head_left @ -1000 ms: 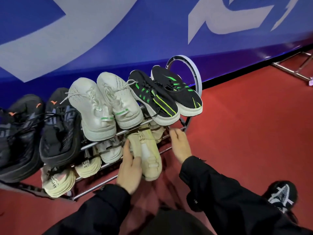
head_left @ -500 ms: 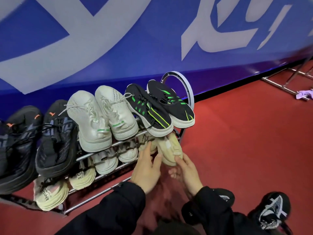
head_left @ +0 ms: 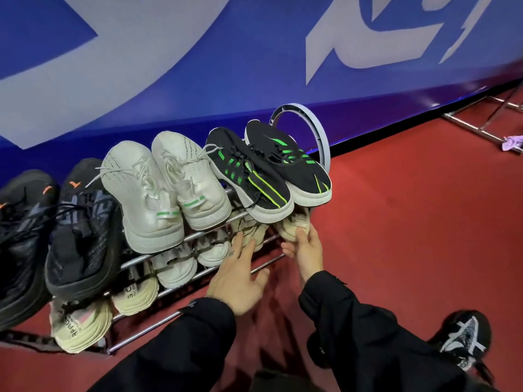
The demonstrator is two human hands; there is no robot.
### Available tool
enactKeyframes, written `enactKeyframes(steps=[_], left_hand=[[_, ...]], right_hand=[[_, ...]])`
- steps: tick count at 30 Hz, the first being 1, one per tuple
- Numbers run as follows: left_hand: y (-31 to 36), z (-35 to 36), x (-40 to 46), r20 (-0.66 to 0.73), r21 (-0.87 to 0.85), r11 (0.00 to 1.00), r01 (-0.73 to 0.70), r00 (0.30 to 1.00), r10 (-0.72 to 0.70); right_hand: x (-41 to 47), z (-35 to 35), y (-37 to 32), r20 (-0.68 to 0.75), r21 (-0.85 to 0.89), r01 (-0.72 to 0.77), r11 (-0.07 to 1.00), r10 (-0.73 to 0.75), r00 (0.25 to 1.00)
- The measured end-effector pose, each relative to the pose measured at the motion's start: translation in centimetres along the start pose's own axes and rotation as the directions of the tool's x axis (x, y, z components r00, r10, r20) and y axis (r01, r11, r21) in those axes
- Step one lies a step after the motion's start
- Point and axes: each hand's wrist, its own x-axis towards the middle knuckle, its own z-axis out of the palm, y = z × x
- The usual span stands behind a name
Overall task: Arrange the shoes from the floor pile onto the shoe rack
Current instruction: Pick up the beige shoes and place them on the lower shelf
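- The beige shoe [head_left: 294, 226] sits at the right end of the shoe rack's [head_left: 198, 236] lower rail, under the black-and-green sneakers [head_left: 268, 168]; the right hand [head_left: 307, 248] has its grip curled on the heel.
- Its mate [head_left: 250, 232] lies just beside it; the left hand [head_left: 240, 274] touches it, fingers straight and apart.
- Upper tier, counted: two black-and-green, two white sneakers [head_left: 167, 188], two black running shoes [head_left: 56, 222].
- Lower tier: at least six pale shoes, partly hidden.
- Judged nearly done: no floor pile in view; one black shoe [head_left: 464, 339] at the lower right may be worn.
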Motion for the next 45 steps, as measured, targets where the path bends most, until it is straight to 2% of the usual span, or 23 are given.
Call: enactKeyframes(steps=[4, 10, 13, 18, 24, 27, 31, 34, 38, 39, 41, 43, 45], left_hand=[[-0.1, 0.4, 0.7, 0.007, 0.01, 0.999, 0.032, 0.999, -0.032], [0.1, 0.5, 1.3, -0.073, -0.034, 0.999, 0.025, 0.997, -0.027], [-0.2, 0.7, 1.6, -0.118, -0.03, 0.999, 0.018, 0.993, -0.022], [-0.8, 1.2, 1.7, -0.047, 0.055, 0.998, 0.031, 0.998, -0.029], [-0.3, 1.2, 1.0, -0.04, 0.054, 0.999, 0.001, 0.999, 0.001], [0.4, 1.2, 0.2, -0.047, 0.038, 0.999, -0.035, 0.998, 0.037], [1.3, 1.7, -1.1, -0.03, 0.071, 0.996, -0.047, 0.998, 0.049], [2.0, 2.7, -1.6, 0.075, 0.13, 0.989, -0.074, 0.995, 0.065], [4.1, 5.2, -2.0, 0.111, 0.003, 0.998, -0.058, 0.992, 0.057], [4.4, 6.2, -2.2, 0.129, -0.015, 0.998, -0.068, 0.989, 0.069], [4.7, 8.5, -2.8, 0.205, -0.013, 0.997, -0.082, 0.975, 0.083], [4.4, 10.6, -3.4, 0.29, -0.045, 0.997, -0.059, 0.954, 0.069], [4.3, 12.3, -3.9, 0.336, -0.081, 0.997, -0.014, 0.941, 0.04]], right_hand=[[0.6, -0.5, 0.1, 0.075, -0.124, -0.022, 0.992, 0.031, 0.997], [0.3, 0.3, 1.4, 0.124, -0.043, 0.02, 0.999, -0.015, 0.992], [-0.1, 1.7, 2.1, 0.092, -0.009, 0.024, 1.0, -0.023, 0.995], [-0.1, 2.0, 2.5, 0.03, -0.092, 0.029, 0.995, -0.026, 0.999], [-1.2, 0.4, 1.8, 0.073, -0.081, -0.143, 0.986, 0.149, 0.986], [-1.8, -0.8, 1.6, 0.063, -0.092, -0.17, 0.981, 0.176, 0.982], [-3.7, -3.1, 1.1, 0.114, -0.234, -0.144, 0.962, 0.174, 0.978], [-5.6, -5.5, 0.8, 0.17, -0.31, -0.126, 0.942, 0.186, 0.968], [-8.2, -9.6, 2.2, 0.116, -0.354, -0.156, 0.922, 0.208, 0.971], [-8.8, -11.1, 3.2, 0.084, -0.422, -0.115, 0.899, 0.165, 0.983], [-10.5, -14.4, 5.6, 0.082, -0.665, -0.012, 0.747, 0.09, 0.993], [-12.4, -17.0, 7.8, 0.101, -0.794, -0.018, 0.607, 0.16, 0.982], [-13.5, -19.0, 10.1, 0.054, -0.774, -0.11, 0.624, 0.238, 0.97]])
